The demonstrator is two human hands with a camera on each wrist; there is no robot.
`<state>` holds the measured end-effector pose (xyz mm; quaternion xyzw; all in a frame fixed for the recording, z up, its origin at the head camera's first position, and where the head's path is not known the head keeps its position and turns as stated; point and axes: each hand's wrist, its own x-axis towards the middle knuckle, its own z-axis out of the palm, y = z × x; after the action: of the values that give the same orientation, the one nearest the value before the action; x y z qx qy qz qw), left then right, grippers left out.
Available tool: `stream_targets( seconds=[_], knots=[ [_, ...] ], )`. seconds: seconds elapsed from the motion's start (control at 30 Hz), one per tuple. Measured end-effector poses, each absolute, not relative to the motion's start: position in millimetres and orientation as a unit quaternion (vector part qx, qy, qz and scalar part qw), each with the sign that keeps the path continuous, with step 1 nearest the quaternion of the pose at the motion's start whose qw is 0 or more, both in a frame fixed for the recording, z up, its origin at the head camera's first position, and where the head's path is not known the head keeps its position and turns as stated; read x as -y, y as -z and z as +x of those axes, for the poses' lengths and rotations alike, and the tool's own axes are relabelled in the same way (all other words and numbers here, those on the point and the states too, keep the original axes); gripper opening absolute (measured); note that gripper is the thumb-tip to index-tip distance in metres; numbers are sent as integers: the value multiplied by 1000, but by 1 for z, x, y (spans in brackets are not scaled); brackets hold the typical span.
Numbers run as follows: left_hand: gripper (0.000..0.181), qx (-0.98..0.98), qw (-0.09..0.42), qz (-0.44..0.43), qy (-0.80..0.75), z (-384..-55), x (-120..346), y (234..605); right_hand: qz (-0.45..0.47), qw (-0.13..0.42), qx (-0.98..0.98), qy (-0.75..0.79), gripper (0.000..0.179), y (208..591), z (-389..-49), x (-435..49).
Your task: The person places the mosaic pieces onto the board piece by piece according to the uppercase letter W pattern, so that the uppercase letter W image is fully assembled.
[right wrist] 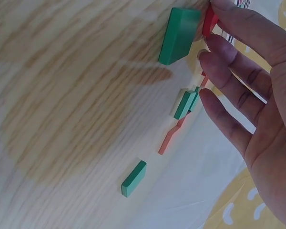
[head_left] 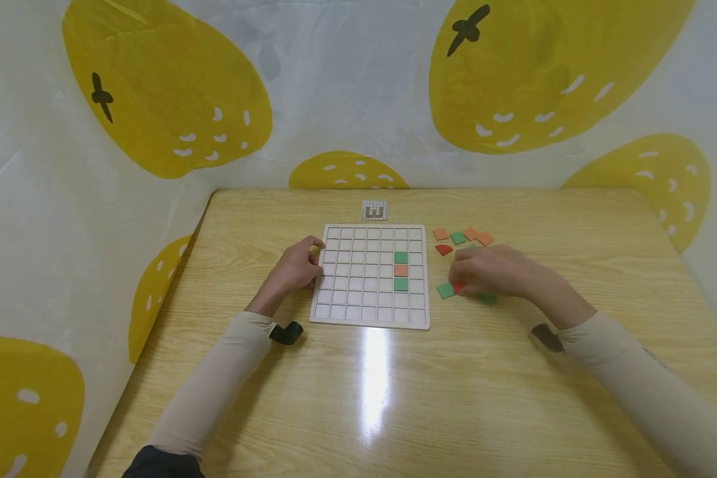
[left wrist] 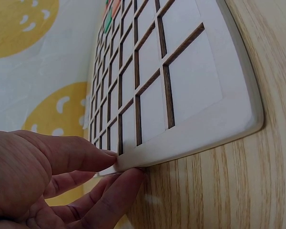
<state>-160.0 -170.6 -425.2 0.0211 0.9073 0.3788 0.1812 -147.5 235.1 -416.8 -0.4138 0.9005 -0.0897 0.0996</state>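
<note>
A white board [head_left: 358, 312] with rounded corners is seen on the wooden table [head_left: 466, 398], its face divided into square cells by dark brown lines. It is laid flat between the two hands and is roughly square, so no clear long axis is shown; its sides are set nearly in line with the table's far edge, with only a slight turn. Three cells in the second column from the right are filled by a green tile [head_left: 401, 257], an orange tile [head_left: 401, 270] and another green tile [head_left: 401, 284], set in a line running away from the person.

The board's left edge is pinched between the fingertips of the left hand [head_left: 299, 265]. A small red piece [right wrist: 209, 20] is pinched at the fingertips of the right hand [head_left: 492, 271], to the right of the board; it is seen as a narrow strip, its long axis steep in the right wrist view, and its full outline is hidden. Loose green, orange and red pieces [head_left: 444, 250] are scattered around that hand. Beyond the board, a small card [head_left: 374, 210] marked with a dark shape is placed.
</note>
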Motion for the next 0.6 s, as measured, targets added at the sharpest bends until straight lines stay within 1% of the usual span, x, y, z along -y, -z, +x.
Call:
stream_targets(
  seconds=[0.2, 0.6],
  knots=[
    [53, -908, 181, 21, -377, -161, 171, 426, -409, 111, -901, 93, 16, 417, -148, -235],
    [52, -908, 184, 18, -377, -161, 170, 425, -413, 99, -898, 111, 13, 419, -149, -237]
  ],
)
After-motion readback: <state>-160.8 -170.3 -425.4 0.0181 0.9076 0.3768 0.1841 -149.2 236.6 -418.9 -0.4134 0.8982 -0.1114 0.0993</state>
